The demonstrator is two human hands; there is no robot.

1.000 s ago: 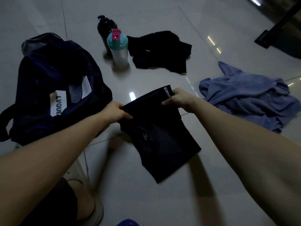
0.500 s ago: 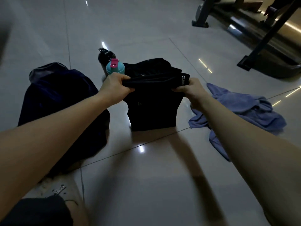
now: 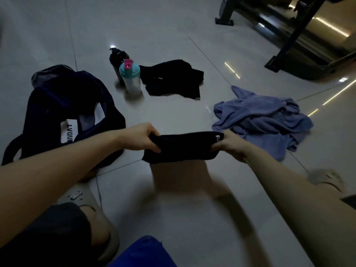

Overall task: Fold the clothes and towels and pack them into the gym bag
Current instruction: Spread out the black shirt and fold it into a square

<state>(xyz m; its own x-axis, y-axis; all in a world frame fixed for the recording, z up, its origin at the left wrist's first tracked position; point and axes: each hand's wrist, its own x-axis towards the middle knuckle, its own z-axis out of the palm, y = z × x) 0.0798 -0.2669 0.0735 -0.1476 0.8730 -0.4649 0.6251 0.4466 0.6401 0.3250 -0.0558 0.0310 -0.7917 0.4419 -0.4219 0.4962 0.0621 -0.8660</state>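
A black garment (image 3: 183, 147), folded into a short band with white lettering at its right end, hangs just above the tiled floor between my hands. My left hand (image 3: 138, 136) grips its left end and my right hand (image 3: 227, 144) grips its right end. The dark navy gym bag (image 3: 63, 105) lies open on the floor to the left, with a white label showing. Farther back lies a second black garment (image 3: 171, 79), crumpled. A blue-purple towel (image 3: 264, 116) is heaped on the right, just beyond my right hand.
A clear shaker bottle with a teal lid (image 3: 130, 78) and a black bottle (image 3: 116, 61) stand between the bag and the far black garment. Dark gym equipment frames (image 3: 289, 41) occupy the back right. My sandalled feet (image 3: 96, 218) and a blue cloth (image 3: 144, 253) are near the bottom.
The black garment, hanging long from both hands a second ago, was lifted up and is now lowered close to the floor, folded into a short band. Both hands still grip its ends.
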